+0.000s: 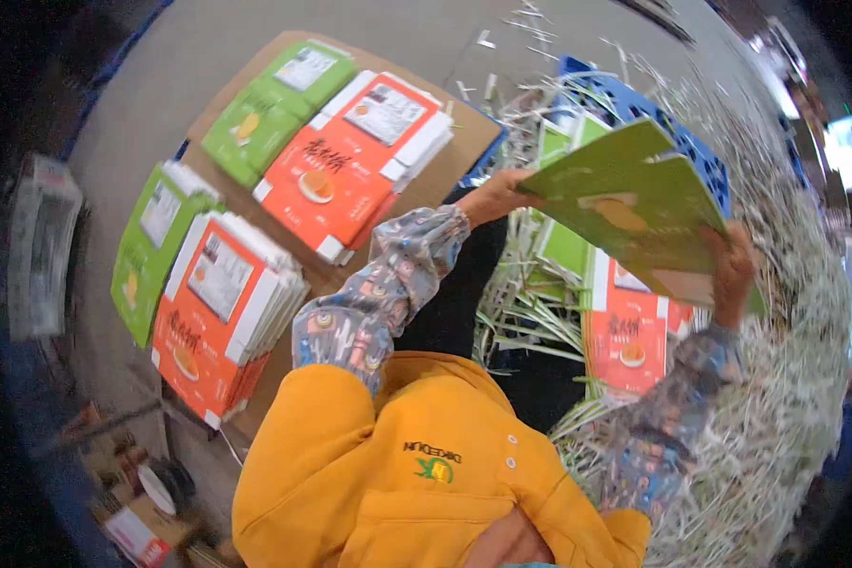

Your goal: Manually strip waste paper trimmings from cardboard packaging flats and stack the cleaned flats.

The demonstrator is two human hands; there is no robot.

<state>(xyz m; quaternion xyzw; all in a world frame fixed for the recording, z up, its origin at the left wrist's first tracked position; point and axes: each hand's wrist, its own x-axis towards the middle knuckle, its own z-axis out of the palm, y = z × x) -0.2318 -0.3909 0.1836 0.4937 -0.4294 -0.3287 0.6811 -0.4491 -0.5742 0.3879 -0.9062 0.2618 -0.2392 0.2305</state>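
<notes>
Both my hands hold a green flat printed carton (pixel 625 194), tilted, with a yellow pastry picture on it. My left hand (pixel 494 196) grips its left corner, and my right hand (pixel 732 270) is closed round its right edge. Beneath the carton lie more green cartons (pixel 563 241) and orange-red cartons (pixel 631 346), loose among shredded paper strips. To the left, neat stacks of flat cartons rest on a brown cardboard sheet: a green stack (pixel 275 109) and an orange-red stack (pixel 355 156) farther off, another green stack (pixel 151 251) and orange-red stack (pixel 220 308) nearer.
A blue plastic crate (pixel 701 156) stands behind the held carton. Heaps of white and green paper strips (pixel 786 312) cover the right side. The brown cardboard sheet (pixel 421 80) has a blue edge beneath it. Boxes and a round object (pixel 161 488) sit at the lower left.
</notes>
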